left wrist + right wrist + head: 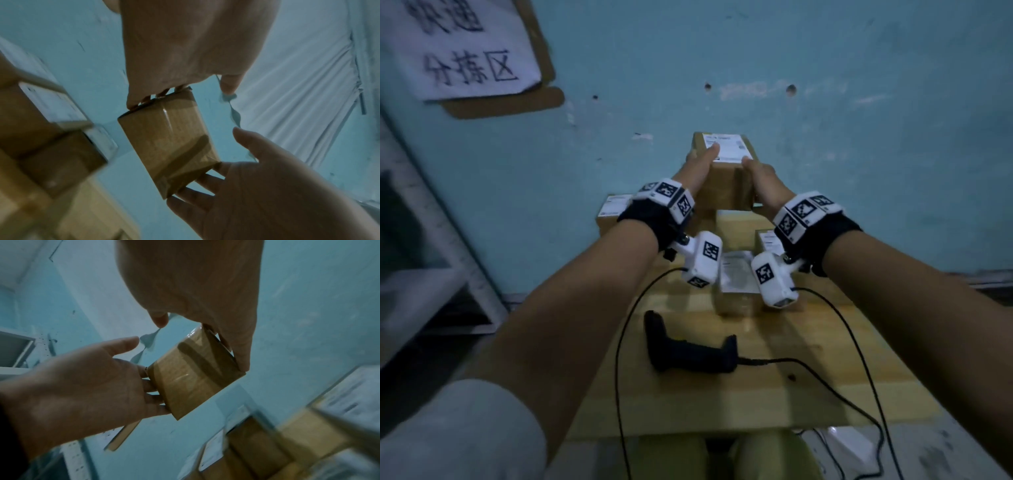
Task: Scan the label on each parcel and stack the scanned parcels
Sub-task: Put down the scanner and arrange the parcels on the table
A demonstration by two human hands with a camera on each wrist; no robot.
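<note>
Holding one parcel (pixel 726 171) aloft over the far table (pixel 756 394) edge: left hand (pixel 697 168) and right hand (pixel 760 178) clamp opposite ends, fingers underneath, thumbs on top. Parcel: stiff taped cardboard, probably light, tape likely slick; best gripped at ends, label up. Wooden table carries scanner (pixel 688 349) and more parcels; teal wall behind.

Black wrist straps (pixel 640 219), white camera modules (pixel 703 262) with black-and-white square markers, thin black cables (pixel 619 342), pale grey sleeve (pixel 458 431)
</note>
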